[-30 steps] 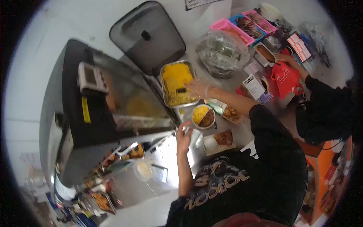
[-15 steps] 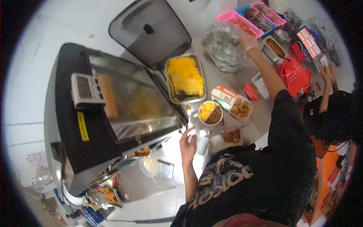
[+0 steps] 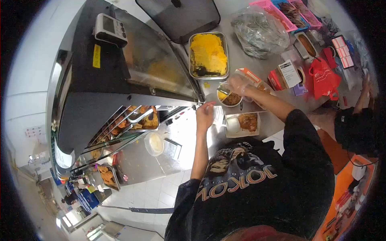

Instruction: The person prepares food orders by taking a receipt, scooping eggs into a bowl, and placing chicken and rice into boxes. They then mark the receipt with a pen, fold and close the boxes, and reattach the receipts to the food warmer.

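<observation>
A clear plastic glove covers my right hand, which is over the far edge of a round white bowl. The bowl holds yellow food and brown minced food. Its fingers are bunched, and what they hold is too small to name. My left hand is closed beside a printed paper slip, apparently pinching its edge. Just in front of my body, an open box contains white rice and a browned piece of food. Partly hidden behind my right hand and forearm is an orange-and-white carton.
A metal tray of yellow food with a black spoon stands at the back. Beyond the bowl sits a plastic bag of greens. To my left is a heated display case bearing a timer. Another person works at the right.
My right hand has come from the bag of greens back to the bowl. My left hand stays near the slip, its fingers now closer together. The view has shifted.
</observation>
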`<state>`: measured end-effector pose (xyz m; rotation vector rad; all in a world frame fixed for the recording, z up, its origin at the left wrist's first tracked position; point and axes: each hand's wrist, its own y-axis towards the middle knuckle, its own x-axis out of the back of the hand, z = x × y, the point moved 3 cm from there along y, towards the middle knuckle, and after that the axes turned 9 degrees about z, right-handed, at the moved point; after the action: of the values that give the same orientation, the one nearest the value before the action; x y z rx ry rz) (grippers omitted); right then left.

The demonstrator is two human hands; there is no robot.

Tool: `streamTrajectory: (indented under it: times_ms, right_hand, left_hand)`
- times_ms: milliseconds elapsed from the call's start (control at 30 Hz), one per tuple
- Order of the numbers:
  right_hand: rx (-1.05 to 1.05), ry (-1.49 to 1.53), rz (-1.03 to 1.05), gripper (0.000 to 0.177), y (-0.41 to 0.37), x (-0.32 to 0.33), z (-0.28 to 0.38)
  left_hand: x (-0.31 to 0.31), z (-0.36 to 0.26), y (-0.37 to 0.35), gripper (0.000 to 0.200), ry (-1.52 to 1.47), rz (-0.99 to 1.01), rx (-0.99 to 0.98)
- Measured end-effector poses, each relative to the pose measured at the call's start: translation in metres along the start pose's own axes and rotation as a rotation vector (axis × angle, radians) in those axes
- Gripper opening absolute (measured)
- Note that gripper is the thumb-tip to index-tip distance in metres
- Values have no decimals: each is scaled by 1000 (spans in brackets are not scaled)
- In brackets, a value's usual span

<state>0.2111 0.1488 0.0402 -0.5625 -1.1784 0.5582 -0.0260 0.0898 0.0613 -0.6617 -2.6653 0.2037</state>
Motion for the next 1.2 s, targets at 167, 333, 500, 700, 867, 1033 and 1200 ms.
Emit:
streamTrajectory:
  times_ms: [167,333,500,700,867,1033,1200]
  right_hand:
    - [336,-161,-458,38,-22,10,-2]
    - [573,-424,-320,32,6,-21,-5]
    - [418,-318,-382,33,-28,-8,8]
    - [441,-480,-145,78,-36,-25,23]
    - [366,-512,-215,59,-53,-25,43]
    - [374,-428,-261,50,-51,-30,45]
    - [328,-424,-235,66,-51,-42,36]
  left_hand:
    - [-7,40,20,21,-111,154,94]
    - [-13,61,39,21,-264,158,229]
    - [-7,37,34,22,-220,-94,70]
    - [1,-30,-5,27,-317,-326,-38]
    - [3,-34,-43,38,-738,-336,33]
    - [5,-52,-90,54,-944,-248,37]
    - [-7,-26,-131,57,-330,-217,-23]
